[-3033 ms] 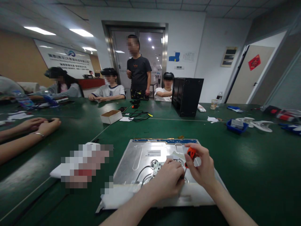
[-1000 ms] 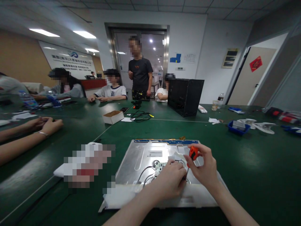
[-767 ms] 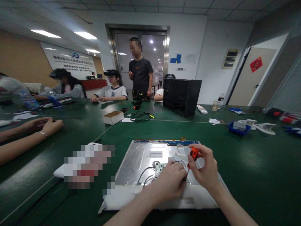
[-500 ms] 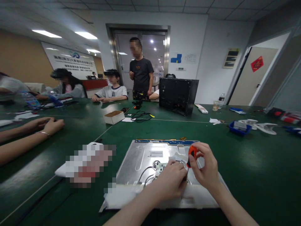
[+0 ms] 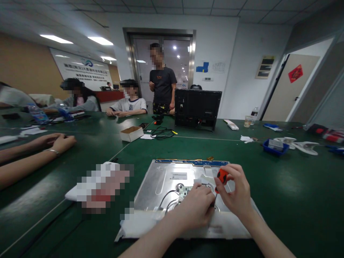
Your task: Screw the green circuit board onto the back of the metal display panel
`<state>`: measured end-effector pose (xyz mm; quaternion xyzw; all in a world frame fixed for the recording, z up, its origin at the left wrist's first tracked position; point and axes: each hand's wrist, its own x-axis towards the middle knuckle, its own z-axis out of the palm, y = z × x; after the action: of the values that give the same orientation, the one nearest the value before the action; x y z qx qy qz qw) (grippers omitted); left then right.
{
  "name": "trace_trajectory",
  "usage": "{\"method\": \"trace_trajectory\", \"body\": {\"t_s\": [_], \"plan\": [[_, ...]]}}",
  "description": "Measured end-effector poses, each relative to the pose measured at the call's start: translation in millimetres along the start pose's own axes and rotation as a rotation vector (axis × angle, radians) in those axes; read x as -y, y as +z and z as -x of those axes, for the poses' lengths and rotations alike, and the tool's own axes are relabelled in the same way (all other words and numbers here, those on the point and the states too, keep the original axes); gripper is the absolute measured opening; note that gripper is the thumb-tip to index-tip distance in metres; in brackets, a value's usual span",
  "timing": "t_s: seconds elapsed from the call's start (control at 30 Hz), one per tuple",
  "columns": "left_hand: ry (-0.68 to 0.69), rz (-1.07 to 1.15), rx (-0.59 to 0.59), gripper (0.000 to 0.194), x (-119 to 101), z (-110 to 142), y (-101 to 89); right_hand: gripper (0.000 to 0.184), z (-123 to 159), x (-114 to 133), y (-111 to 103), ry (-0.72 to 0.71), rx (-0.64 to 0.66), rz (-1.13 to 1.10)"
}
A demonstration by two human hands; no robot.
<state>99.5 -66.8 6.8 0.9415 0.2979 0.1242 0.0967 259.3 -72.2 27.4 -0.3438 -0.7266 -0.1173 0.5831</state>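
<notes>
A silver metal panel [image 5: 161, 179] lies flat on the green table [image 5: 282, 186] in front of me, with a small circuit board [image 5: 183, 190] and black wires [image 5: 166, 200] on it. My right hand [image 5: 236, 195] is closed on a small orange-handled screwdriver [image 5: 221, 176], held upright with its tip down on the panel. My left hand [image 5: 195, 208] is curled beside the screwdriver's tip, pressing on the panel; what its fingers hold is hidden.
A black computer case [image 5: 197, 108] stands across the table, with a cardboard box [image 5: 131, 133] and black cables [image 5: 161, 133] near it. A blue tray [image 5: 275, 147] sits right. Another person's forearms [image 5: 34, 154] rest at left. Several people sit and stand beyond.
The black computer case across the table has been turned and slid left. My hands stay on the panel, the right fingers shifting slightly on the screwdriver handle.
</notes>
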Motion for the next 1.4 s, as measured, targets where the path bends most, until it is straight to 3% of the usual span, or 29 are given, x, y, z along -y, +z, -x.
{"method": "trace_trajectory", "body": {"t_s": [1.4], "plan": [[-0.022,-0.005,0.012,0.004,-0.6,-0.5,-0.1,0.030,-2.3,0.9,-1.9,0.002,0.019,0.007]]}}
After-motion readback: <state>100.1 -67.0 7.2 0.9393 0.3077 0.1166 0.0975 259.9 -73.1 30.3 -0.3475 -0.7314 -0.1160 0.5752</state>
